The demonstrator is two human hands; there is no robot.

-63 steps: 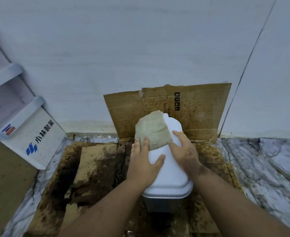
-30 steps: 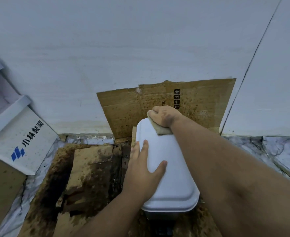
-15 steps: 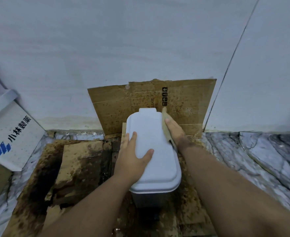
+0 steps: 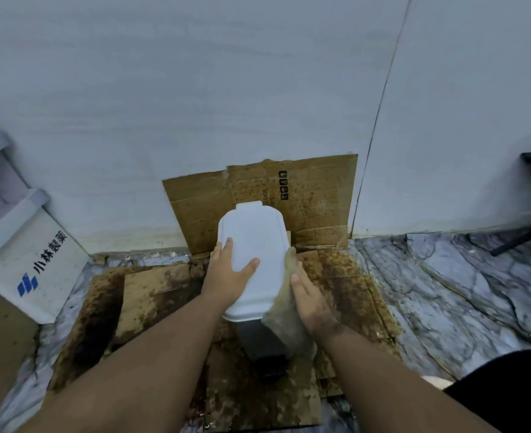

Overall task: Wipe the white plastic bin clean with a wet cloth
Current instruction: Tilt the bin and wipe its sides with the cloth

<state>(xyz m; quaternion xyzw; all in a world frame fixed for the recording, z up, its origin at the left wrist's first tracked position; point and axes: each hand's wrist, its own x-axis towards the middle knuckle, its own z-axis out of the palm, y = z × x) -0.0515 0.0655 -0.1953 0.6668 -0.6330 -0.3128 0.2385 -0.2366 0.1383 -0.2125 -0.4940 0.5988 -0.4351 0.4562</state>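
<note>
A white plastic bin (image 4: 256, 242) with a closed lid stands on stained cardboard, close to the wall. My left hand (image 4: 226, 276) lies flat on the left part of the lid, thumb spread across the top. A damp beige cloth (image 4: 284, 310) hangs down the bin's right side. My right hand (image 4: 309, 300) presses that cloth flat against the right wall of the bin with straight fingers. The bin's lower body is grey in shadow and partly hidden by the cloth.
Dirty brown cardboard (image 4: 151, 292) covers the marble floor (image 4: 461, 292) around the bin, and another sheet (image 4: 317, 198) leans on the white wall. A white box with blue print (image 4: 36, 267) stands at left. A dark object's leg (image 4: 520, 239) shows at far right.
My right hand has carried the cloth from the lid's back edge down along the right side of the bin toward me. My left hand stayed on the lid.
</note>
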